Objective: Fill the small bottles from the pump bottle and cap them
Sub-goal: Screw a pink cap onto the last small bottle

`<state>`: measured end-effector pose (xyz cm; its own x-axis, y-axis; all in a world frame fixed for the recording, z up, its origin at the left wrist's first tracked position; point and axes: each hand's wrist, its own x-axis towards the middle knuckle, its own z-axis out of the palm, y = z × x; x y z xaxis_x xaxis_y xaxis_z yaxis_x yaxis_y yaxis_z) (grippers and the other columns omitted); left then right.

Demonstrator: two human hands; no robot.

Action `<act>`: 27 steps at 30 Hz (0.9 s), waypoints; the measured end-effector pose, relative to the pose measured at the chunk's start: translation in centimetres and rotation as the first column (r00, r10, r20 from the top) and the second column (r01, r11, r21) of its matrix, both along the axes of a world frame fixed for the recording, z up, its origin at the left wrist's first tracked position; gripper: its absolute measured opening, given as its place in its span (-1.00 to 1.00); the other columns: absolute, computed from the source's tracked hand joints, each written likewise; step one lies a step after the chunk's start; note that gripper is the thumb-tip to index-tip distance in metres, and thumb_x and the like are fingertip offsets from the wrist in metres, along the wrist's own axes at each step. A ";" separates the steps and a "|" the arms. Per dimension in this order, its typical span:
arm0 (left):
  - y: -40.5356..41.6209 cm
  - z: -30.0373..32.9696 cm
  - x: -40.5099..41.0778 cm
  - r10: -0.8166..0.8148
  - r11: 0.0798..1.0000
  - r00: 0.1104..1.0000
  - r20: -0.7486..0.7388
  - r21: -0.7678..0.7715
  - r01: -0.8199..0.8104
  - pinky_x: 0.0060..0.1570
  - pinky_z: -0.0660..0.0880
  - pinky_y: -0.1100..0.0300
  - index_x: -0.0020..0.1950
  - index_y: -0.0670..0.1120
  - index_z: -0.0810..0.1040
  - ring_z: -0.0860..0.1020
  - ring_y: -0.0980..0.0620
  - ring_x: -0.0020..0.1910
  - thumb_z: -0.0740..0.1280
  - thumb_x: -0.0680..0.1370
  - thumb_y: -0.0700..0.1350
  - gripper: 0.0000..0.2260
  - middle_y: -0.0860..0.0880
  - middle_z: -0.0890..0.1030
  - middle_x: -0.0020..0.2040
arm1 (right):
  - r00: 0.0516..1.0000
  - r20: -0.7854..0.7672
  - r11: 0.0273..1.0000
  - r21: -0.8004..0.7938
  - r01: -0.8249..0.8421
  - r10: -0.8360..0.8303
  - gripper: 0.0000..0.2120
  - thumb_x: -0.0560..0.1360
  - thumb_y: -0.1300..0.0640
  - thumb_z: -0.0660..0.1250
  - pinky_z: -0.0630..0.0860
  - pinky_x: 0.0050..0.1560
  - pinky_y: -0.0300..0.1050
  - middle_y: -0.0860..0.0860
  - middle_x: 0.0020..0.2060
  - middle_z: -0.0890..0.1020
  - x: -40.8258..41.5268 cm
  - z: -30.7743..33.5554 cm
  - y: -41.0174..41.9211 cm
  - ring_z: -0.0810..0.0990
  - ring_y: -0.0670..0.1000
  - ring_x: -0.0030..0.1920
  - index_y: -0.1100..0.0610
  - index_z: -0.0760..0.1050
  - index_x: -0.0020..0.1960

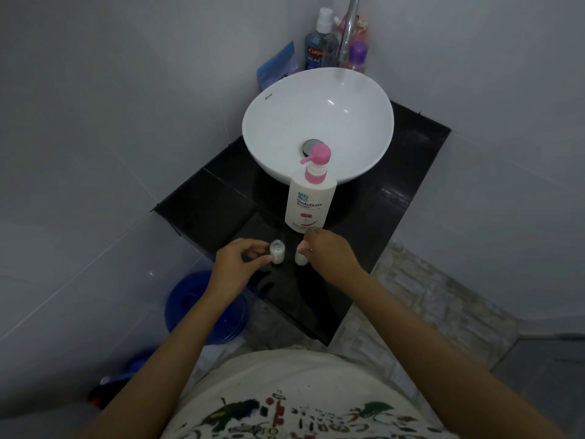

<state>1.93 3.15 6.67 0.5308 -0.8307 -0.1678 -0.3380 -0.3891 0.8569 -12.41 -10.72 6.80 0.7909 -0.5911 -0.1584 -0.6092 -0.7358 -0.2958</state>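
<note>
Two small bottles at the front of the black desk point(364, 217), both hands on them.

Landmark: Shokubutsu pump bottle point(305, 202), upright against the near side of the white basin point(316, 122), pink nozzle turned left. Just in front of it and to its left, an uncapped small bottle point(277, 251) holding white liquid, mouth open upward; left hand point(240, 261), half-curled, pinches its side with fingertips, likely to steady it for capping. Directly in front of the pump bottle, a second small bottle point(300, 258), top hidden; right hand point(329, 255), fingers bunched nearly closed, covers its top, possibly seating or twisting a cap, which cannot be seen.
</note>
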 end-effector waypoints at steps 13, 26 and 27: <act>-2.3 -3.2 0.0 -0.062 0.995 0.998 -0.002 0.076 0.062 0.03 0.41 0.32 0.25 -0.12 0.50 0.51 0.05 0.07 0.52 0.33 -0.24 -0.49 -0.06 0.50 0.17 | 0.945 0.233 0.973 0.055 0.222 -0.229 -0.66 0.48 -0.04 0.35 0.37 -0.15 -0.22 0.01 -0.07 0.56 -3.4 3.1 -0.6 0.53 -0.03 -0.10 0.12 0.50 0.17; -2.9 -2.6 -0.4 -0.045 0.998 0.999 -0.020 -0.051 0.044 0.10 0.43 0.28 0.16 -0.13 0.56 0.54 0.02 0.09 0.44 0.42 -0.28 -0.68 -0.06 0.55 0.10 | 0.895 0.049 0.882 0.198 0.427 -0.444 -0.65 0.47 0.03 0.39 0.53 -0.03 -0.04 0.12 0.02 0.58 -8.7 0.1 -1.2 0.57 0.07 -0.04 0.17 0.50 0.19; -2.8 -2.2 -0.5 -0.048 0.997 0.999 -0.023 -0.065 0.046 0.12 0.44 0.25 0.17 -0.13 0.56 0.54 0.01 0.09 0.44 0.42 -0.27 -0.67 -0.06 0.55 0.10 | 0.901 0.006 0.885 0.191 0.424 -0.433 -0.65 0.47 0.03 0.38 0.52 -0.03 -0.03 0.13 0.03 0.57 -8.8 -0.5 -1.1 0.57 0.08 -0.03 0.18 0.49 0.18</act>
<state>1.46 0.40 4.43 0.4875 -0.8640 -0.1256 -0.3330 -0.3170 0.8880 -21.21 -11.85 6.34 0.4764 -0.8388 -0.2635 -0.8349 -0.3376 -0.4347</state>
